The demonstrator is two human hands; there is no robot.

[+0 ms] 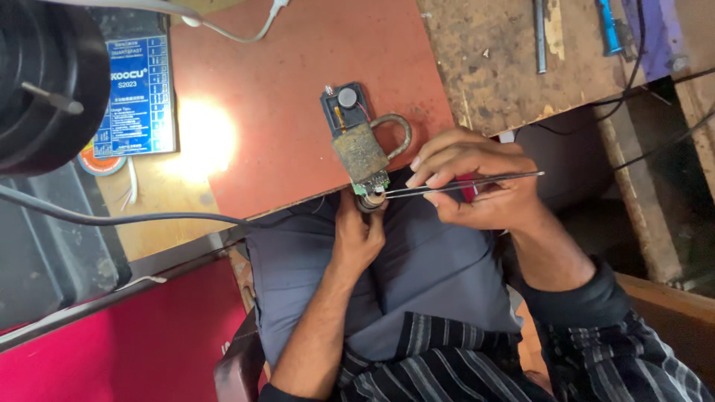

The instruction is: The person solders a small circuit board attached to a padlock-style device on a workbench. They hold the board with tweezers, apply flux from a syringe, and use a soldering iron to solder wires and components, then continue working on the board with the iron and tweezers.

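While a small round part (370, 201) is pinched in the left hand (359, 232) at the near table edge, tweezers (462, 182), gripped by the right hand (477, 186), are pressed to it below a rusty padlock (365, 152).

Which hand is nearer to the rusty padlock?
Left. The left hand sits directly below the rusty padlock, its fingers at the small board under it. The right hand holds tweezers off to the padlock's side.

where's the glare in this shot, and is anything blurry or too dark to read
Head view: a blown-out lamp spot whitens the red mat; the padlock, tweezers and both hands, left and right, are sharp; the black round thing top left is blurred; the far right sits in deep shadow.
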